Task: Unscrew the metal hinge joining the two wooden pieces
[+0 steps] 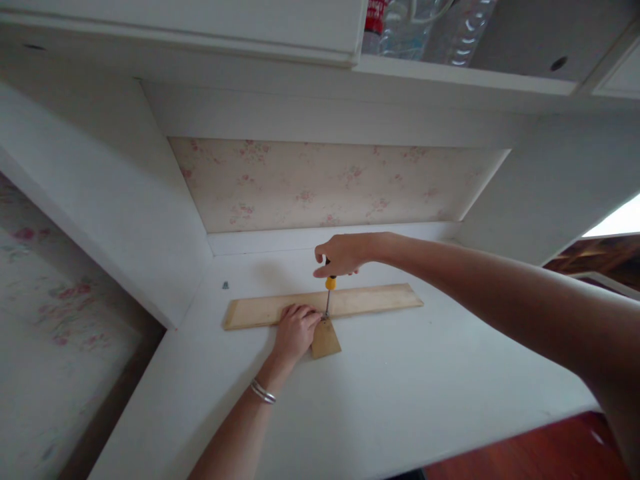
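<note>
Fingers of our right hand [341, 255] clamp the screwdriver [329, 288], upright over a small wood piece [325, 339]. Our left hand [296, 331] presses the plank [370, 299] on the counter [400, 387], apparently flat.

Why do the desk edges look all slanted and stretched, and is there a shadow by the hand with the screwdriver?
In the head view, the wide lens stretches the white desk and its side panels near the edges. A soft shadow lies on the desk left of the right hand gripping the screwdriver. The left hand on the wooden strip looks sharp; the near right forearm looks huge.
</note>
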The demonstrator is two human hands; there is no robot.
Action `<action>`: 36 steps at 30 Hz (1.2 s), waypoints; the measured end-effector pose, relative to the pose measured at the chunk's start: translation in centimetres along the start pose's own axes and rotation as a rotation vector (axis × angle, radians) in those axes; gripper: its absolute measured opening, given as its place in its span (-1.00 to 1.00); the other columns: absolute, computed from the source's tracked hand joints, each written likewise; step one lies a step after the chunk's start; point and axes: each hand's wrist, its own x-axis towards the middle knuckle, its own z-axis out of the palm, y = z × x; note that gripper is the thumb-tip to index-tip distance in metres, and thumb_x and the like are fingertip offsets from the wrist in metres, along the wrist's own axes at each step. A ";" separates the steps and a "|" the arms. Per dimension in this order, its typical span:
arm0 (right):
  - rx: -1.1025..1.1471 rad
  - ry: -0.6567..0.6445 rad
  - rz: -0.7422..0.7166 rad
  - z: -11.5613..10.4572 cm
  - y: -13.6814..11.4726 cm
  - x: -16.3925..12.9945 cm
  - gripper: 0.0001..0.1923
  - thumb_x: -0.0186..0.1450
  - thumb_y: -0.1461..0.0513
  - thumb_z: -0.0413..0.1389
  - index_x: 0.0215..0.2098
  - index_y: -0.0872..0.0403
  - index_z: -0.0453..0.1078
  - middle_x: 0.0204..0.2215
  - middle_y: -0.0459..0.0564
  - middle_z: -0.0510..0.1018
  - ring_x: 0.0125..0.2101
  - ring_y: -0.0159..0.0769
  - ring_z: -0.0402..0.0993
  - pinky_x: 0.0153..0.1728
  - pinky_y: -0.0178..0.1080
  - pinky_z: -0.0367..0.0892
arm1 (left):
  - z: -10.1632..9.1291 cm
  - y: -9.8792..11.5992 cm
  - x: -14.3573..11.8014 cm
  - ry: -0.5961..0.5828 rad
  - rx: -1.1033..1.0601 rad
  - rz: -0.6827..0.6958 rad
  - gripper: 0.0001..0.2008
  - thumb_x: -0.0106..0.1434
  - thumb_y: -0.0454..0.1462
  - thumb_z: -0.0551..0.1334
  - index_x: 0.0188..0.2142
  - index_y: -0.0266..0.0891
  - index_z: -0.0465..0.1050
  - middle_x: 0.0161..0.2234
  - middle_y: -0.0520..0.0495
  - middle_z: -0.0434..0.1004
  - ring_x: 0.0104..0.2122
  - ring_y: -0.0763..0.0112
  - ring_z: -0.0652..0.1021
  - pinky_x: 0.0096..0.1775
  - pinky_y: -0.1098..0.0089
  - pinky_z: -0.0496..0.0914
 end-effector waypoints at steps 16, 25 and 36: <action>-0.074 0.013 0.026 -0.1 -0.5 0.6 -0.56 0.18 0.13 0.00 -0.01 0.13 0.35 -0.34 0.11 0.54 -0.53 -0.28 0.43 -0.49 -0.26 0.21 | 0.4 0.0 0.3 0.005 -0.020 -0.019 -0.79 0.26 -0.34 0.13 -0.23 -0.10 0.54 -0.23 -0.05 0.52 -0.17 0.32 0.41 -0.06 0.22 0.25; -0.034 -0.035 0.093 -0.2 -0.5 0.2 -0.47 0.25 0.01 -0.08 0.01 0.20 0.33 -0.37 0.14 0.53 -0.60 -0.30 0.40 -0.50 -0.23 0.22 | 0.5 0.0 0.2 0.009 -0.022 -0.021 -0.79 0.27 -0.31 0.13 -0.22 -0.09 0.54 -0.22 -0.04 0.52 -0.17 0.32 0.41 -0.06 0.22 0.25; 0.041 -0.060 0.070 -0.3 -0.7 -0.3 -0.61 0.28 0.09 -0.08 -0.09 0.19 0.36 -0.43 0.07 0.53 -0.64 -0.36 0.40 -0.46 -0.26 0.24 | 0.4 -0.1 0.3 -0.002 -0.023 -0.014 -0.80 0.26 -0.33 0.14 -0.25 -0.09 0.55 -0.22 -0.04 0.53 -0.16 0.33 0.40 -0.05 0.22 0.24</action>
